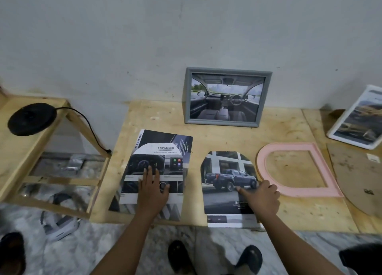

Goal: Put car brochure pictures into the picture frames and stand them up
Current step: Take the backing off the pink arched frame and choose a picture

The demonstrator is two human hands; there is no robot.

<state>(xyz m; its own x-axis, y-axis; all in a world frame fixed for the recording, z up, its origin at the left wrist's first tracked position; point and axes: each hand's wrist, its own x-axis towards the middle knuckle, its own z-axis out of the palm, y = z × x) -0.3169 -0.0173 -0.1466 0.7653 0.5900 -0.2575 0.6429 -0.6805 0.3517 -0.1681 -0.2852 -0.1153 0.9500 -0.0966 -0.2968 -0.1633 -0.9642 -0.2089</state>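
Note:
A grey rectangular frame (225, 97) holding a car-interior picture stands upright against the wall. A pink arch-shaped frame (322, 171) lies flat on the wooden table (227, 138). Left of it lies an arch-cut picture of a blue pickup truck (225, 177). My right hand (261, 196) rests on that picture's right edge, thumb stretched onto the paper. My left hand (154, 187) presses flat, fingers straight, on an arch-cut dashboard picture (155, 165) lying on a car brochure (165, 142).
A brown arch-shaped backing board (359, 177) lies right of the pink frame. A white-framed picture (359, 119) leans at the far right. A black round disc with a cable (31, 118) sits on a wooden shelf frame (41, 142) at the left. Shoes show on the marble floor.

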